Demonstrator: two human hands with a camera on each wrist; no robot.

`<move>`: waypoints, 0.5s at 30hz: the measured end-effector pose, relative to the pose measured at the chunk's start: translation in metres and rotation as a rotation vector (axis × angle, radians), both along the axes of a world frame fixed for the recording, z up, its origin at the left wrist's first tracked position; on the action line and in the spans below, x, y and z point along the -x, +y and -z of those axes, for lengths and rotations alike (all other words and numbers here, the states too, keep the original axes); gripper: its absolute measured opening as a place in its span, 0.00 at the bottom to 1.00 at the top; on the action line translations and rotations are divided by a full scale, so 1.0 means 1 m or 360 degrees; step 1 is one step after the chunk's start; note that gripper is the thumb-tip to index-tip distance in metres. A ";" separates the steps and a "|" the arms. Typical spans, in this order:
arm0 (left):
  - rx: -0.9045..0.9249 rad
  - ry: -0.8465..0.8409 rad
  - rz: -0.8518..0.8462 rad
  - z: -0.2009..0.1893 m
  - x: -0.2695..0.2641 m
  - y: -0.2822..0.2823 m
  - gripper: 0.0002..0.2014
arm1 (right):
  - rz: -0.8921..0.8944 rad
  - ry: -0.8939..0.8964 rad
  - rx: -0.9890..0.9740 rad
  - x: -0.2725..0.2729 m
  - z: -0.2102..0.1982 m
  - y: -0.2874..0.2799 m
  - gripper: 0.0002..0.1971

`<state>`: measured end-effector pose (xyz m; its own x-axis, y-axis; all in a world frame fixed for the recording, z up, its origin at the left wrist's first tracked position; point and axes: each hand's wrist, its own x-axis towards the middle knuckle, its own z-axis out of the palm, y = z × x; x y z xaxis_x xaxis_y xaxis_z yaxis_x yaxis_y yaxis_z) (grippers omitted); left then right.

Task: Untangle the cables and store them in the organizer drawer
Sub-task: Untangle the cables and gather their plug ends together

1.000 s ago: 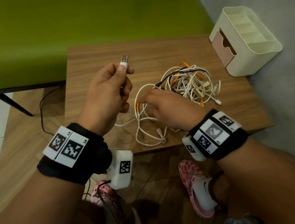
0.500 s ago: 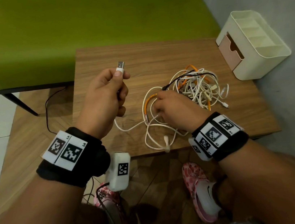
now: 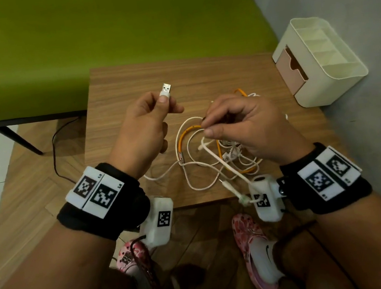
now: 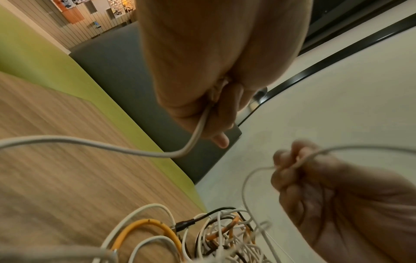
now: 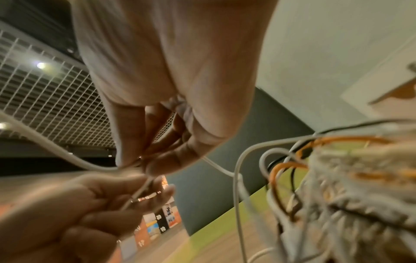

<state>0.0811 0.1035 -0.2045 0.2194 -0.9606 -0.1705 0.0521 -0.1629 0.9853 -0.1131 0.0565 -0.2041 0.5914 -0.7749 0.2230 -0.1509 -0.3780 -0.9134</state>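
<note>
My left hand [image 3: 166,101] pinches the white USB plug [image 3: 166,90] of a white cable [image 4: 191,138] and holds it up over the wooden table [image 3: 127,84]. My right hand [image 3: 206,127] is raised just right of it and pinches thin white strands [image 5: 139,192] lifted out of the tangle. The tangle [image 3: 223,161] of white, orange and black cables lies under and behind that hand, partly hidden by it. An orange cable [image 3: 184,135] loops out on its left. The cream organizer [image 3: 324,91] with its pink drawer [image 3: 290,69] stands at the table's right edge.
A green bench [image 3: 96,40] runs behind the table, and a grey wall [image 3: 336,1] is to the right. A black cord [image 3: 54,148] trails on the wooden floor at the left. My feet in pink shoes [image 3: 252,245] are below the table's near edge.
My right hand has risen off the pile with white strands pinched between its fingers, and part of the tangle has come up and nearer. My left hand keeps holding the USB plug.
</note>
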 end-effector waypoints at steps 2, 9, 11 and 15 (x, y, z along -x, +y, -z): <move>0.0008 -0.0017 0.0009 0.001 0.002 -0.003 0.10 | 0.0102 0.0310 0.0140 0.010 0.008 -0.009 0.06; 0.0007 -0.0057 0.0051 0.006 0.009 -0.007 0.09 | 0.0387 0.0589 0.0855 0.016 0.024 -0.011 0.06; 0.0010 -0.0092 0.0053 0.007 0.010 -0.007 0.09 | 0.0168 0.0461 0.0756 0.013 0.014 -0.005 0.04; 0.0008 -0.0123 0.0014 0.009 0.008 -0.007 0.10 | -0.0469 0.0709 0.0029 0.002 0.011 0.018 0.06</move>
